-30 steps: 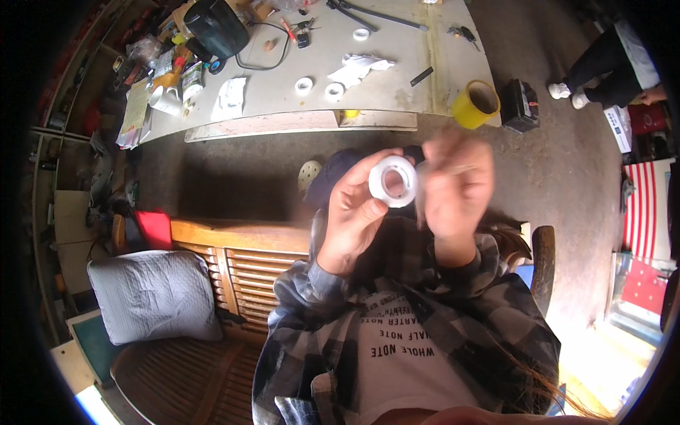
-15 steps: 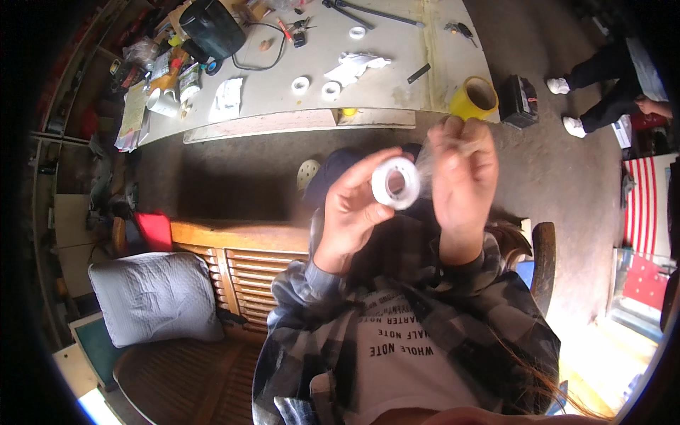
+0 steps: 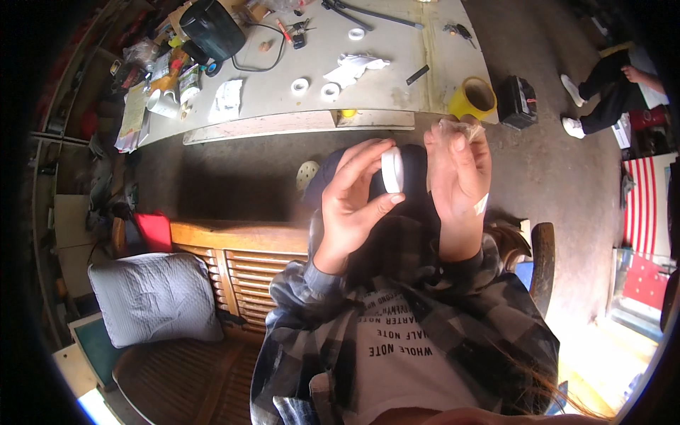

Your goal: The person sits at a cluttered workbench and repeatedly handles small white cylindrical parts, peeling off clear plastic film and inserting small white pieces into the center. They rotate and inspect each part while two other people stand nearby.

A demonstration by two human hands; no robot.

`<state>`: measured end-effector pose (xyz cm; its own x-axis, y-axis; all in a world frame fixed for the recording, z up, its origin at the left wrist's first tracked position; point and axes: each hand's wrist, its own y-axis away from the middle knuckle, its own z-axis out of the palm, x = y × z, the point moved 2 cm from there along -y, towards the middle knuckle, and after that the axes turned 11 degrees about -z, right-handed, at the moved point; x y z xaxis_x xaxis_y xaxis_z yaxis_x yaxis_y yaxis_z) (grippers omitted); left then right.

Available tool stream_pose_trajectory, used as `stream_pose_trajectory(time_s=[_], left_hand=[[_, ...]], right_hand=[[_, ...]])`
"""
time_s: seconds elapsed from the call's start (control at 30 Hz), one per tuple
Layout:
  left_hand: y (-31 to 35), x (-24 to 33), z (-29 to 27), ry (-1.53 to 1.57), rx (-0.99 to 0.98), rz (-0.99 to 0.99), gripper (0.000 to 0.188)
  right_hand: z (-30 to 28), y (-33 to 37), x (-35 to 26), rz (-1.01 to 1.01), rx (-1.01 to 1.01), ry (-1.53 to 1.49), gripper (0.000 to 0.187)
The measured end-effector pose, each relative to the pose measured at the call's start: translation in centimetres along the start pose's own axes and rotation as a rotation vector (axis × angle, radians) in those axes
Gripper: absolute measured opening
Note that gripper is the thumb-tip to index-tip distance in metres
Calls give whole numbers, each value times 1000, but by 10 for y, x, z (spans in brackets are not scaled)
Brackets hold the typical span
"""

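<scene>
Pinched edge-on between thumb and fingertips of the left hand [image 3: 350,205], a small white tape roll [image 3: 392,170] is held up in front of the chest, above the lap and well short of the workbench [image 3: 397,85]. The right hand [image 3: 459,191] is closed on a crumpled scrap of clear film [image 3: 459,129], gripped between thumb and forefinger just beside the roll; whether the film joins the roll cannot be told.

The roll appears light and rigid, with a smooth rim that could slip, so a hold across its flat faces or through its core would likely be surest. The film looks thin, limp and easily torn, best taken by a pinch at its free edge.

On the bench lie two further white rolls [image 3: 314,88], a crumpled white cloth [image 3: 354,69], a black pot [image 3: 211,28] and a yellow tape roll [image 3: 473,98]. A grey cushion [image 3: 152,297] rests on the slatted wooden bench seat [image 3: 234,262]. Another person's legs [image 3: 602,92] show at upper right.
</scene>
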<state>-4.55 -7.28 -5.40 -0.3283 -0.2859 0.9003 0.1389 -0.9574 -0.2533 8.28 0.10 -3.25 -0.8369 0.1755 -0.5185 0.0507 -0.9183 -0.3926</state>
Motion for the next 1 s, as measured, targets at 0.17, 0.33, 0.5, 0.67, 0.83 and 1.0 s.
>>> stream_pose_trajectory(time_s=[0.17,0.33,0.5,0.67,0.83,1.0], left_hand=[[2,2,-3,-226,48,56,61],[4,5,-3,-361,139,20,65],[8,15,4,-562,169,17,67],[9,13,5,-595,207,16,62],[0,13,0,-729,211,132,54],[2,10,1,-742,277,76,54]], right_hand=[[8,5,-4,79,4,17,16],[5,5,-2,119,-105,17,19],[7,12,9,270,-182,260,26],[-1,10,14,201,-179,229,23],[-5,5,6,147,-15,-59,19],[-4,9,10,203,-31,0,17]])
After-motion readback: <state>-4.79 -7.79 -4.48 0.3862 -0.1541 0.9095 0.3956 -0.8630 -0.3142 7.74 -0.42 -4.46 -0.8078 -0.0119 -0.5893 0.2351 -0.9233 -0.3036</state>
